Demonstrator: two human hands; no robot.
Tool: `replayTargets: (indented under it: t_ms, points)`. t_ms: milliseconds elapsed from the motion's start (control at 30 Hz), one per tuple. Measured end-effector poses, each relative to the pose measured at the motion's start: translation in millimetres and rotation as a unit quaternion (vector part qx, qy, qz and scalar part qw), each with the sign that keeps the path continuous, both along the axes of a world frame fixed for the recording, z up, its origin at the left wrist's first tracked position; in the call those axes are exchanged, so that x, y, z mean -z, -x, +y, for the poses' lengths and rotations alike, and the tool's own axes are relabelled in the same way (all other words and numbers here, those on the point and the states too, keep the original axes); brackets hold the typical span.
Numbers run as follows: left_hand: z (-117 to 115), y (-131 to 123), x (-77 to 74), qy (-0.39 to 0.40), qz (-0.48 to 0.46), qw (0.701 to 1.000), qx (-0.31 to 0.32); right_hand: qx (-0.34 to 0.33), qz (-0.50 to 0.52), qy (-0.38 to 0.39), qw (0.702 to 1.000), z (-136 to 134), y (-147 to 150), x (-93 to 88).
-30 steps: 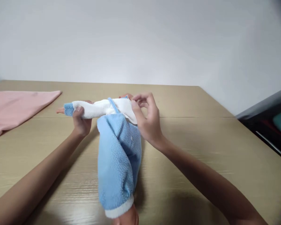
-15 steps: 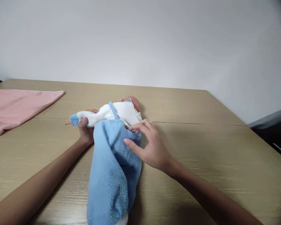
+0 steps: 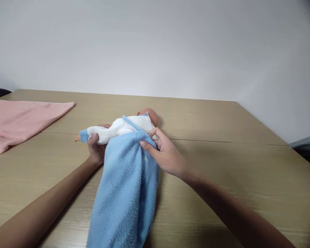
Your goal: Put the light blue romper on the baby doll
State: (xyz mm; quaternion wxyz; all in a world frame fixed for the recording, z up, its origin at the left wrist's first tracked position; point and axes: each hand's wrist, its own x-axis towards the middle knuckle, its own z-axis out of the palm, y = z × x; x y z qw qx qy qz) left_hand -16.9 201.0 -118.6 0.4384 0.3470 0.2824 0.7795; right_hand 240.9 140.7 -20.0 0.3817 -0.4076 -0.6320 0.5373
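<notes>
A baby doll (image 3: 150, 115) lies on the table with its head pointing away from me. White fleece with blue cuffs covers its upper body and arm, and fuzzy blue fleece clothing (image 3: 124, 186) covers its lower part and runs toward me. My left hand (image 3: 96, 144) is closed round the doll's white-sleeved arm (image 3: 100, 134), thumb on top. With thumb and fingers, my right hand (image 3: 162, 150) pinches the upper edge of the blue fleece at the doll's right side. A blue strip of trim (image 3: 131, 122) crosses the white fabric. The doll's legs are hidden.
A folded pink cloth (image 3: 23, 120) lies at the left of the wooden table (image 3: 222, 165). A seam runs across the tabletop. Behind the table stands a pale wall (image 3: 155, 48). Dark objects show past the table's left and right edges.
My right hand has closed from a looser pose onto the blue fleece edge and drawn it up the doll. The fleece looks smoother. My left hand keeps its hold on the arm.
</notes>
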Motion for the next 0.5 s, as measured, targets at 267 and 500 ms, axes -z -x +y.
replayTargets:
  t_ms: [267,500]
  points:
    - [-1,3,-6.0,0.032,-0.004,0.999,0.021,0.115,-0.175,-0.224,0.952,-33,-23,11.9]
    - [-3,3,-5.7,0.040,0.006,0.998,0.038,0.098,-0.065,-0.133,0.984,-34,-43,51.8]
